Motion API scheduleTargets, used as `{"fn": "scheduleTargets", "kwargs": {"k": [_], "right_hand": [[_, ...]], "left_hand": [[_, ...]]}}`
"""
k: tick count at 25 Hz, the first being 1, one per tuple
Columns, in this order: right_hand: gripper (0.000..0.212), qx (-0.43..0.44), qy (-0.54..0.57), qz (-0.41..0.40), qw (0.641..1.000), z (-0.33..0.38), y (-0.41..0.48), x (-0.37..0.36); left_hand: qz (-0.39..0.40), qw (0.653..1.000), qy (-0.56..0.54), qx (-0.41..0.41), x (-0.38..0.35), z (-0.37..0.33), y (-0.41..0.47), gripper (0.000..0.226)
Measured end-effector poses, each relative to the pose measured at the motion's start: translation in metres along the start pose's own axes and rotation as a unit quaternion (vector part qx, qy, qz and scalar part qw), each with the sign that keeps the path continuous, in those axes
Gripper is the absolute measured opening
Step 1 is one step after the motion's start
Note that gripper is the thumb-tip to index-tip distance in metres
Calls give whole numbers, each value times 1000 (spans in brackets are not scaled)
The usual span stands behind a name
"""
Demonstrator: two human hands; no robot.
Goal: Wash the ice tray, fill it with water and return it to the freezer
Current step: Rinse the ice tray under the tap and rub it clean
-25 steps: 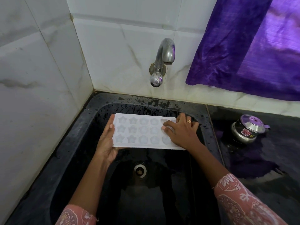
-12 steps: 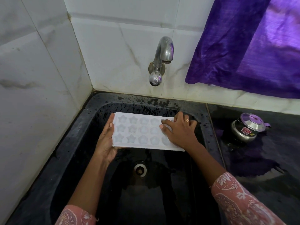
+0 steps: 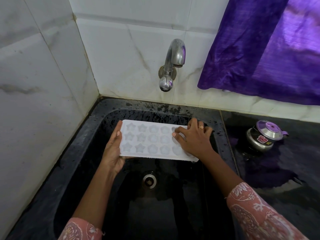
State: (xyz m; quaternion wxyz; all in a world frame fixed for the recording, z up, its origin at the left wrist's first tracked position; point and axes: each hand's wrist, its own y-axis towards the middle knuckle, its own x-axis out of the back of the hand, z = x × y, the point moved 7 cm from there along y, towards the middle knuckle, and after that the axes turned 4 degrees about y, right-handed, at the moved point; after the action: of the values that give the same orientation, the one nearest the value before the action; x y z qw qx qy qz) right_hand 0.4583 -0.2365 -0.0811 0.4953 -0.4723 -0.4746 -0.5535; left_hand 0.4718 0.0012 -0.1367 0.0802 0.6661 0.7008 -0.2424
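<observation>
A white ice tray with star and flower moulds hangs level over the black sink, below the metal tap. My left hand grips its left end, thumb along the edge and fingers underneath. My right hand lies on top of the tray's right end, fingers curled over the moulds and far edge; a ring shows on one finger. No water runs from the tap.
The sink's drain lies below the tray. On the wet black counter to the right stands a small steel pot with a purple lid. A purple curtain hangs at the upper right. Tiled walls close off the left and back.
Both hands and the tray stay almost still over the sink. The fingers of my right hand shift slightly over the right-hand moulds.
</observation>
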Motion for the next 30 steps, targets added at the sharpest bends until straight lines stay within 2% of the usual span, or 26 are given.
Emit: {"fn": "scheduleTargets", "kwargs": {"k": [12,18,22,30], "right_hand": [[38,3,27,25,999,4,1,1],[31,19,55,-47,997,9,4,20],[33,72,28,-8,997,29,7,10],[34,70,47,23,996,36,5,-2]], "left_hand": [[-3,1000,-26,3,-3,-4,1,38],[-6,1000,-30,7,-3,-4,0,37],[-6,999,-31,6,-4,0,-1,39],[-5,999,-41,6,-5,2,-1,38]]}}
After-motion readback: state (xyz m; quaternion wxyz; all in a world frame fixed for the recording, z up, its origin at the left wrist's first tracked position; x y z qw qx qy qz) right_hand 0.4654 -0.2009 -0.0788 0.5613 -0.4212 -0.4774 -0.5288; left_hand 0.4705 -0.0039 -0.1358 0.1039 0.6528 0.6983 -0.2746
